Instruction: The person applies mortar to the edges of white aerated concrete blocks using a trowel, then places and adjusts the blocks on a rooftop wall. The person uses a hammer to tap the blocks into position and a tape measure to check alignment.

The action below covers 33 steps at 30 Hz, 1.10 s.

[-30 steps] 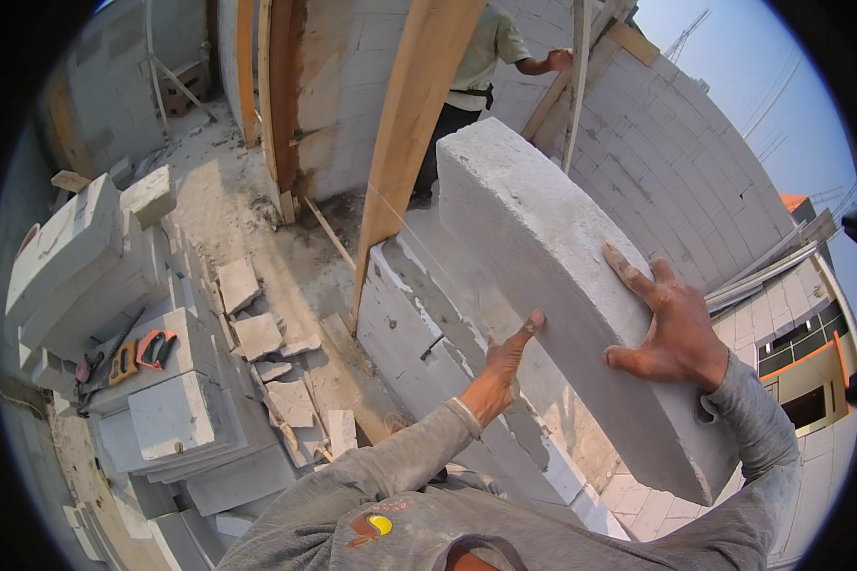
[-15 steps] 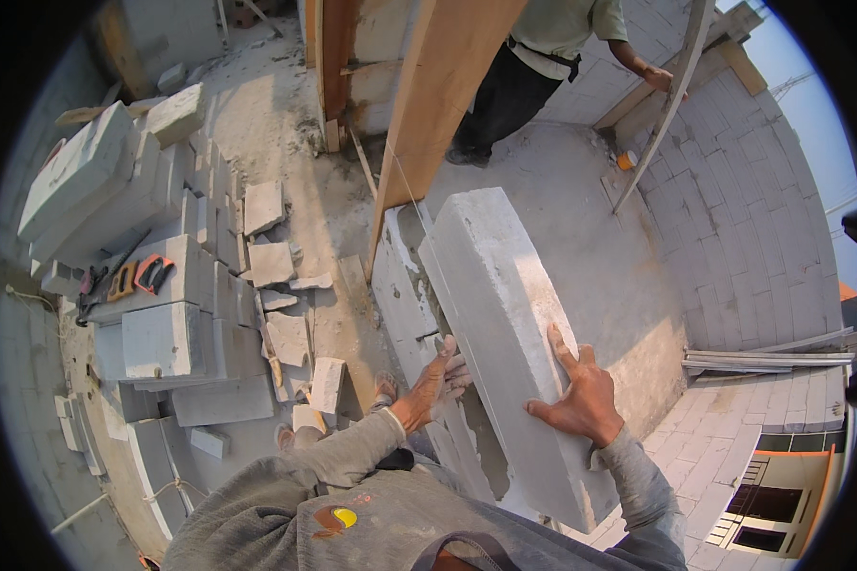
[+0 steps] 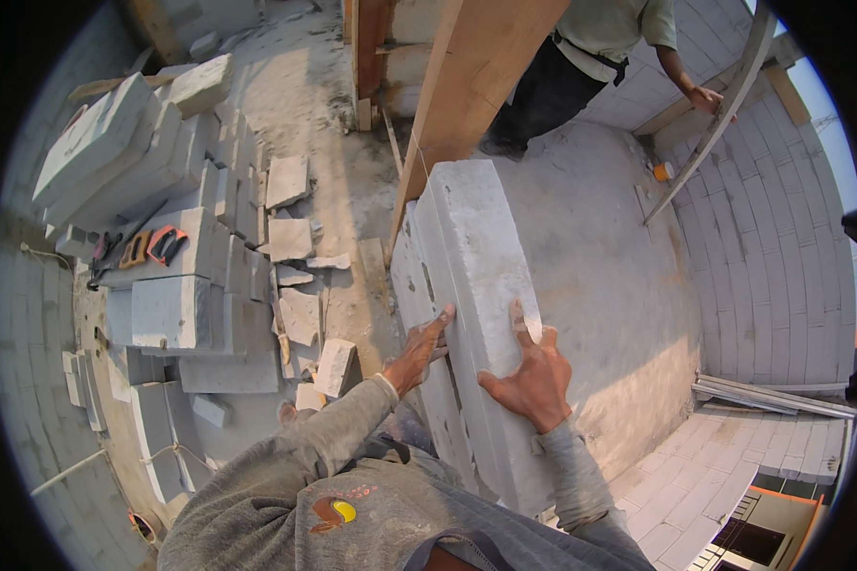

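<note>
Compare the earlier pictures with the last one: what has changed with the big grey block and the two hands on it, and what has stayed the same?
The long grey block has swung from tilted and raised to lying along the top of the block wall. The right hand has slid down its top face towards the near end; the left hand stays on its left edge. Neither hand has let go. The block piles on the floor and the co-worker remain.

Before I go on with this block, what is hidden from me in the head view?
- Near end of the grey block: covered by the right hand and sleeve.
- Bed under the block: hidden by the block itself.
- Left hand palm: pressed to the block's side, unseen.
- Co-worker: cut off by the top edge.
</note>
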Motion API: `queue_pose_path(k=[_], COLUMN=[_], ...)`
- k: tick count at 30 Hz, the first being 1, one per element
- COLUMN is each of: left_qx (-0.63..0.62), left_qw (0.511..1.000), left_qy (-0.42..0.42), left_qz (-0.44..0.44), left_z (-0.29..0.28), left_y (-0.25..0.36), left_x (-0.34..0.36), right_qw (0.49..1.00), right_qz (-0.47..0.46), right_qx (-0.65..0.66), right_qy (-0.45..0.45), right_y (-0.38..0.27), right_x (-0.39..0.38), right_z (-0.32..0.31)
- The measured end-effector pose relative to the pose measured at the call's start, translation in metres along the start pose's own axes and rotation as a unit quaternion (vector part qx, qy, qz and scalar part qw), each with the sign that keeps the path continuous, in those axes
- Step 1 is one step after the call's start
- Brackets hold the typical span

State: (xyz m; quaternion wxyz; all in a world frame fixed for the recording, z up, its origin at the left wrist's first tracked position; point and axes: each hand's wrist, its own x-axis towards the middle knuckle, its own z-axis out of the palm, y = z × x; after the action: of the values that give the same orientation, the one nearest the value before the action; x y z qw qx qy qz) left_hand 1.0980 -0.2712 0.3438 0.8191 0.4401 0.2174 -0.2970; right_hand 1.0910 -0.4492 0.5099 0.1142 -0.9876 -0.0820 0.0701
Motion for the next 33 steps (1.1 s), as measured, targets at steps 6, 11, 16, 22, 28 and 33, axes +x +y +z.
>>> queue_pose_path(k=[6, 11, 16, 22, 28, 33], left_qx=[0.008, 0.031, 0.106, 0.094, 0.092, 0.112], left_qw=[1.000, 0.999, 0.993, 0.987, 0.989, 0.985], left_qy=[0.000, 0.006, 0.056, 0.104, 0.104, 0.102], left_qz=[0.004, -0.003, -0.014, -0.074, -0.049, -0.083], left_z=[-0.007, 0.000, 0.011, 0.025, 0.026, 0.023], left_y=[0.004, 0.015, 0.026, 0.009, 0.004, 0.008], left_x=[0.006, -0.001, -0.014, -0.003, 0.003, -0.004], right_qw=[0.999, 0.997, 0.998, 0.999, 0.999, 0.999], right_qz=[0.016, 0.034, 0.019, -0.011, 0.003, 0.026], right_qx=[0.008, -0.006, -0.009, -0.022, -0.020, -0.022], right_qy=[-0.034, -0.064, -0.053, -0.024, -0.027, -0.042], right_y=[-0.004, -0.006, -0.009, -0.009, -0.011, -0.015], right_x=[0.014, 0.019, 0.020, 0.021, 0.021, 0.019], right_z=[0.003, 0.000, 0.005, 0.011, 0.010, 0.009])
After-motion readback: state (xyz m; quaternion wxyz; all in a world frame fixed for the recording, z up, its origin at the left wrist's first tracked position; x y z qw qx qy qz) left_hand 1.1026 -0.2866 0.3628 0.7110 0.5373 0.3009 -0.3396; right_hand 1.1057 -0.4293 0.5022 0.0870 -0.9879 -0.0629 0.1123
